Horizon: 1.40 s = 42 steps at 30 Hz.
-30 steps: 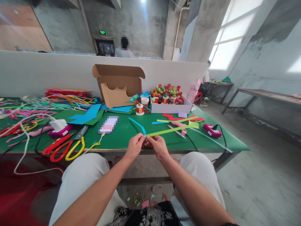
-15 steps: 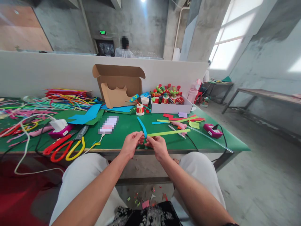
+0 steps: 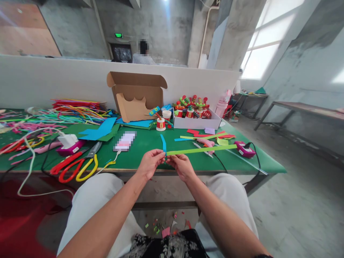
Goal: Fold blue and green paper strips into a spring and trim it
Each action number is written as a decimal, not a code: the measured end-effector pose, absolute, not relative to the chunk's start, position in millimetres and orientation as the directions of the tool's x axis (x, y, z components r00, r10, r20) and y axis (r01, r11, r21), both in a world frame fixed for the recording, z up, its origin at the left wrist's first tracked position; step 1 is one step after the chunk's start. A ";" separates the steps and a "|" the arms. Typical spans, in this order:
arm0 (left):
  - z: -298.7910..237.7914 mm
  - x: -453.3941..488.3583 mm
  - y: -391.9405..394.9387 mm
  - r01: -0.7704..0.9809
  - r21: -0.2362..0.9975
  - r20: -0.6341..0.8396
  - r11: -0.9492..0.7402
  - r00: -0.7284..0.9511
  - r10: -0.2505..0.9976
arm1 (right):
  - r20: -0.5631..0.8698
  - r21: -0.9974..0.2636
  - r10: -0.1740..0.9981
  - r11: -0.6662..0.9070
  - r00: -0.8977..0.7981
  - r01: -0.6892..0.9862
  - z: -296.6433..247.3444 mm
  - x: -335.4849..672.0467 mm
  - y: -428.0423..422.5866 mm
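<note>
So, left hand (image 3: 149,163) pinches blue strip (image 3: 163,143), right hand (image 3: 183,167) pinches green strip (image 3: 201,149).

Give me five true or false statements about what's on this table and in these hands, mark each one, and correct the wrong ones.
1. The left hand has its fingers at the lower end of the blue strip. True.
2. The right hand is at the right end of the long green strip. False: it is at the left end, and the strip reaches out to the right.
3. The white box holds several red and green figures. True.
4. The brown cardboard box is shut. False: it stands open.
5. The scissors with a yellow handle lie right of both hands. False: they lie to the left.
</note>
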<state>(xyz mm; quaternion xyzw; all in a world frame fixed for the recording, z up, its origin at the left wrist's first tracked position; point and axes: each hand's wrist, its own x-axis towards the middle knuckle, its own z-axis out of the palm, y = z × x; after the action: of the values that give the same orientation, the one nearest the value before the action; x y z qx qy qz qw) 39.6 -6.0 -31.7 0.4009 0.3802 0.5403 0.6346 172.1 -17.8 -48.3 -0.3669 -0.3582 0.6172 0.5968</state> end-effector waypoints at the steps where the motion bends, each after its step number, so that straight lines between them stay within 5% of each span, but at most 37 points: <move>1: -31.6 40.2 -6.8 -0.372 0.923 -0.050 0.098 0.135 0.990 | -0.037 -0.869 0.999 -0.050 -0.037 -0.493 -49.3 172.3 -17.2; 11: -37.3 43.7 -5.4 -0.305 0.952 0.032 -0.019 0.037 0.999 | -0.066 -0.844 0.998 -0.057 -0.001 -0.533 -47.6 167.1 -21.7; 31: -41.5 47.4 -7.7 -0.381 0.923 -0.037 0.060 0.067 0.997 | 0.044 -0.940 0.988 0.092 0.149 -0.329 -47.6 162.3 -25.8; 42: -36.1 49.6 -14.2 -0.375 0.927 0.012 0.034 0.119 0.993 | 0.038 -0.929 0.987 0.093 0.158 -0.357 -48.6 165.6 -23.0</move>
<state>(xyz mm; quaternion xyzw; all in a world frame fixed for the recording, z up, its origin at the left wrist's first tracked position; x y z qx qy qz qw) 49.6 -14.2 -36.1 0.4212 0.3669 0.5529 0.6183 165.6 -23.0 -48.6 -0.4178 -0.3765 0.5283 0.6361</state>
